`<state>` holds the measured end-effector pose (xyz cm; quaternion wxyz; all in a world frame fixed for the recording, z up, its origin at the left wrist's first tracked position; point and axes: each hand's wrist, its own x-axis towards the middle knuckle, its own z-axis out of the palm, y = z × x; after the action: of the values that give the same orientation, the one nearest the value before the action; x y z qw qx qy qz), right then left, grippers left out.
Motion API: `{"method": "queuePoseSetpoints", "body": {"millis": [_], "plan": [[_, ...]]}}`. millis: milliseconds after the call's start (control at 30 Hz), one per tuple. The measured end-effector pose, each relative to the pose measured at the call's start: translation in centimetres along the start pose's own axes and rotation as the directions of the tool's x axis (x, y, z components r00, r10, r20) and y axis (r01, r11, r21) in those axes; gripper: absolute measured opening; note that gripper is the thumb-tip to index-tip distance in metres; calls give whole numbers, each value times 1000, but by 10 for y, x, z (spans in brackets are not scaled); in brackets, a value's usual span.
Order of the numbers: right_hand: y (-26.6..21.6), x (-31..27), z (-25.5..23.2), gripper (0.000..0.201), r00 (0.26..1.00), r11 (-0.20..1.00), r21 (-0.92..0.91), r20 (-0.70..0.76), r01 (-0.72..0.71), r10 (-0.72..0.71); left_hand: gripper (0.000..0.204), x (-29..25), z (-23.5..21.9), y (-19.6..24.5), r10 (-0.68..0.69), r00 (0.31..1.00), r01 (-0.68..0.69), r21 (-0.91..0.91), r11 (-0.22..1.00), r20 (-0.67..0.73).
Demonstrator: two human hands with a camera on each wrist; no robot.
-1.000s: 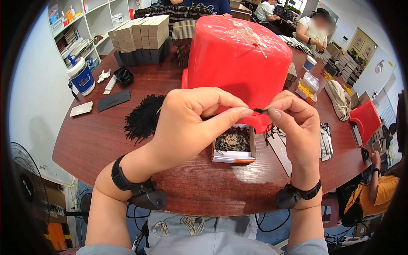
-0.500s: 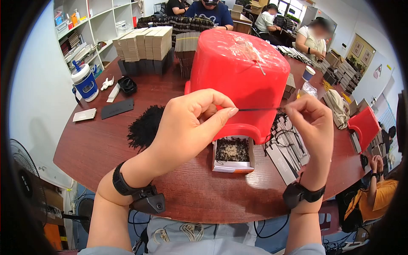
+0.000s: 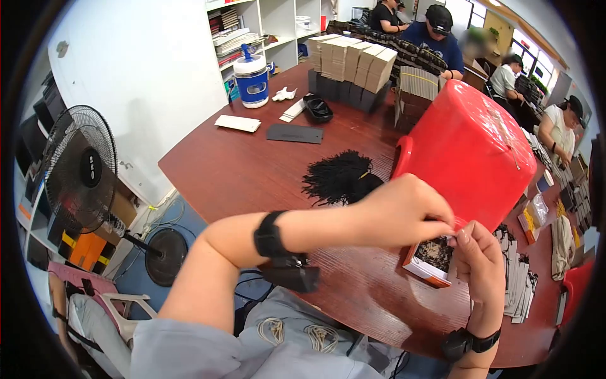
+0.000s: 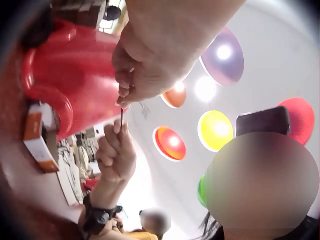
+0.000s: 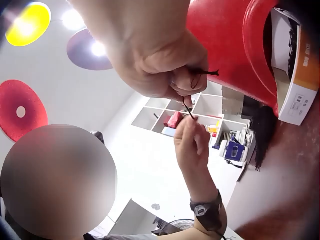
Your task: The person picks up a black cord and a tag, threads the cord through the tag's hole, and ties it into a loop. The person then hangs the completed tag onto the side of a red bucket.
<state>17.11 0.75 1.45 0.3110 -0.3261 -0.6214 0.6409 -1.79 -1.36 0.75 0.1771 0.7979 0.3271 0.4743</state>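
Note:
A short length of thin black cord (image 4: 121, 116) runs between my two hands. My left hand (image 3: 410, 211) pinches one end between thumb and forefinger. Just to its right, my right hand (image 3: 483, 259) pinches the other end, its remaining fingers curled in. From the right fist a dark cord tail (image 5: 212, 73) sticks out in the right wrist view. Below the hands stands a small open box (image 3: 426, 270) of black cords, partly covered by the right hand. A bundle of black cords (image 3: 338, 177) tied with a yellow band lies beyond the left forearm.
A large red plastic stool (image 3: 464, 151) stands right behind the hands. Grey tags with black strings (image 3: 517, 284) lie to the right. Stacked cards (image 3: 350, 60), a blue-and-white jug (image 3: 251, 82) and a dark card (image 3: 294, 133) occupy the far side. A fan (image 3: 82, 167) stands left.
The head view has swung left. My hands, spread apart with the cord stretched between them half a second ago, are now close together, the cord still pinched at both ends.

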Motion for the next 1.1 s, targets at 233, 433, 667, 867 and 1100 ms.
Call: {"method": "queuePoseSetpoints", "body": {"millis": [233, 433, 667, 867, 1100], "plan": [[-2, -1, -6, 17, 997, 988, -132, 24, 77, -75, 27, -107, -195, -111, -668, 691, 347, 937, -28, -276], [1, -2, -6, 16, 996, 989, -127, 59, 76, -69, 17, -165, -257, -156, -620, 761, 169, 981, -91, -189], [-5, -7, -8, 16, 994, 980, -170, 14, 108, -107, 15, -152, -261, -150, -694, 697, 149, 983, -106, -181], [-11, -11, -10, 16, 990, 971, -198, -24, 132, -140, 34, -98, -213, -124, -529, 818, 375, 908, 187, -228], [-14, -14, -8, 16, 988, 973, -170, 22, 155, -153, 36, -76, -158, -153, -491, 871, 146, 951, 273, 7]]}}
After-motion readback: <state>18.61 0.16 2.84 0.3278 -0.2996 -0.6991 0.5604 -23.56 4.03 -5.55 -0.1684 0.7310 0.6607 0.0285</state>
